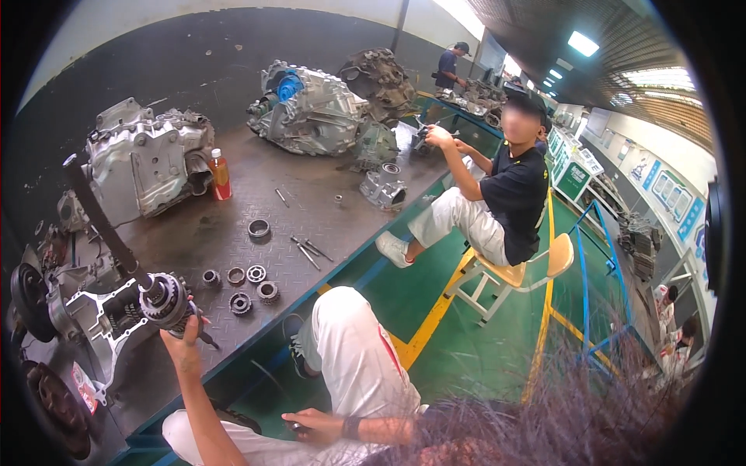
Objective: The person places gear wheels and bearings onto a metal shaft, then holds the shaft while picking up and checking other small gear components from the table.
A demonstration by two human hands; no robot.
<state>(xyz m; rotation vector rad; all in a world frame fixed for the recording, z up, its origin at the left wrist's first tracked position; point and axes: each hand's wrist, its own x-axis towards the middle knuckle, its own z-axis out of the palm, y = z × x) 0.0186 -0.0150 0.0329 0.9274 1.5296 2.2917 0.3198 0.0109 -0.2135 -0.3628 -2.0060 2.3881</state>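
Note:
My left hand (185, 340) is wrapped round the lower end of a gear shaft (162, 299), held tilted at the left of the metal-topped bench. Gears sit on its lower part, and a long dark rod rises from them toward the upper left. Behind the gears lies an opened silver gearbox housing (116, 342). Low over my lap, my right hand (317, 424) is closed on a small dark object (295, 427), too small to name. Several loose gears and rings (255, 274) lie on the bench to the right of the shaft.
Thin metal rods (311, 250) lie near the bench edge. Behind stand a large silver casing (144, 159), a red bottle (221, 177) and another gearbox (315, 113). Dark round wheels (58, 408) are at far left. Another person (513, 186) sits at right on a wooden chair (505, 272).

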